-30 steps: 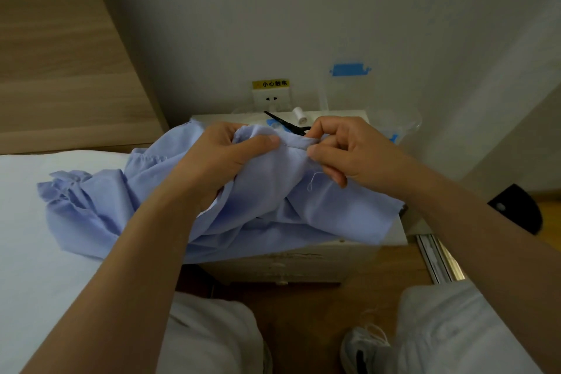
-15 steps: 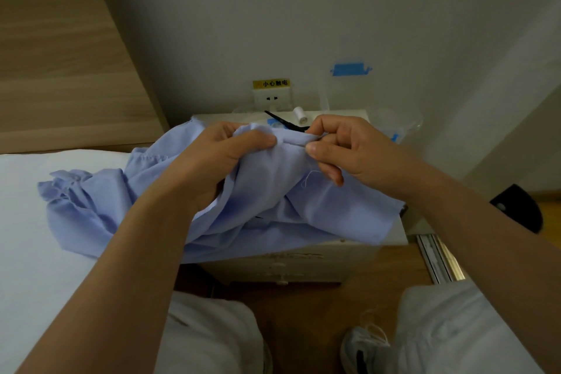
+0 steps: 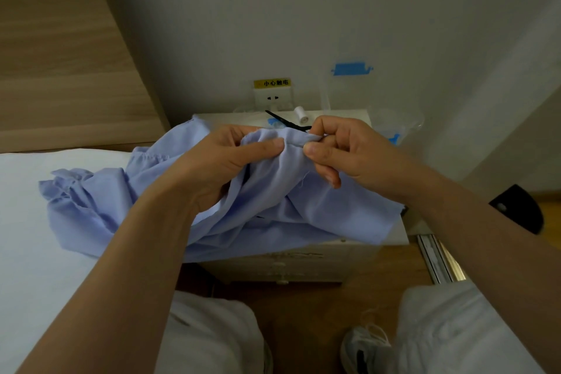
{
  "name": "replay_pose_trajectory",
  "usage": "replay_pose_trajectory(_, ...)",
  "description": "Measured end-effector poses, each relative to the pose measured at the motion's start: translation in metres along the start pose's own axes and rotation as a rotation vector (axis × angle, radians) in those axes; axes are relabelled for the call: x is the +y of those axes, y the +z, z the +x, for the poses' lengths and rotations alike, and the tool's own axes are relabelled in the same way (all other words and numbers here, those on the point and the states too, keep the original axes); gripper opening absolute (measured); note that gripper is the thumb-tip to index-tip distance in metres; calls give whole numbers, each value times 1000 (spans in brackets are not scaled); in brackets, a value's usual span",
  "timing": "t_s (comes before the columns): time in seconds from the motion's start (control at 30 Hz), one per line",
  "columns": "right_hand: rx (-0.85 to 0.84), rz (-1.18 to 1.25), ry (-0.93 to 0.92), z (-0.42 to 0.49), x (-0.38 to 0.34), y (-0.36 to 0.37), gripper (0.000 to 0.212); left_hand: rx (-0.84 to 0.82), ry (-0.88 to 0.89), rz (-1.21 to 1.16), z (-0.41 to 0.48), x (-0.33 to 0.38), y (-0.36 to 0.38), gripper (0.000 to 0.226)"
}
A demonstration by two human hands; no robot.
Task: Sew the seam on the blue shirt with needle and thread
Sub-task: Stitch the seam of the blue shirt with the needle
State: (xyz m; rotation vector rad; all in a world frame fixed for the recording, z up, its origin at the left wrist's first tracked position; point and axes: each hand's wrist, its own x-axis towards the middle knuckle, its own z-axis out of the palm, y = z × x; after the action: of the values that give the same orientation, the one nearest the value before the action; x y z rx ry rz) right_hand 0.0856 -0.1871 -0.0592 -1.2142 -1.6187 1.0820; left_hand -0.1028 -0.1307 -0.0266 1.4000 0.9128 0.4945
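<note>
The light blue shirt [image 3: 273, 203] is draped from the white bed over the small white nightstand. My left hand [image 3: 218, 161] grips a raised fold of the shirt, thumb on top of the seam edge. My right hand [image 3: 343, 152] pinches the same fold just to the right, thumb and forefinger closed at the seam where the needle would be; the needle itself is too small to make out. A short loose thread [image 3: 303, 179] hangs from the cloth below my right thumb.
Black scissors [image 3: 282, 120] and a white thread spool [image 3: 301, 115] lie at the back of the nightstand [image 3: 358, 249], under a wall socket [image 3: 273, 97]. Clear plastic packaging [image 3: 397, 127] sits at its right. The white bed [image 3: 27, 222] is at left, my knees below.
Both hands drew slightly closer together on the fold, and my right thumb and forefinger tightened at the seam. The shirt otherwise stays in place.
</note>
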Motion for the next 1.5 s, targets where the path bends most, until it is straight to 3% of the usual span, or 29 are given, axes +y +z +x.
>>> replay_pose_trajectory(0.2, 55, 33, 3, 2, 0, 4, 22, 12, 18, 47, 1, 1, 3, 50)
replay_pose_trajectory(0.37, 80, 66, 8, 3, -1, 9, 24, -23, 39, 67, 2, -3, 3, 28)
replay_pose_trajectory(0.67, 134, 87, 10, 3, -1, 7, 26, 1, 130, 145, 2, -1, 7, 32)
replay_pose_trajectory(0.8, 257, -79, -45, 6, 8, 5, 36, 55, 134, 118, 6, -6, 6, 25)
replay_pose_trajectory(0.93, 384, -254, -247, 5, 6, 5, 28, 96, 114, 171, 11, -12, 4, 39)
replay_pose_trajectory(1.03, 363, -334, -354, 6, 2, 7, 15, 112, 117, 183, 9, -11, 5, 39)
replay_pose_trajectory(1.3, 333, -378, -420, 7, 1, 11, 1, 118, 134, 193, 8, -12, 9, 35)
replay_pose_trajectory(1.4, 331, -389, -506, 8, -2, 15, 4, 194, 146, 253, 11, -15, 10, 41)
replay_pose_trajectory(1.5, 286, -299, -464, 6, -2, 14, 5, 190, 146, 262, 12, -15, 10, 35)
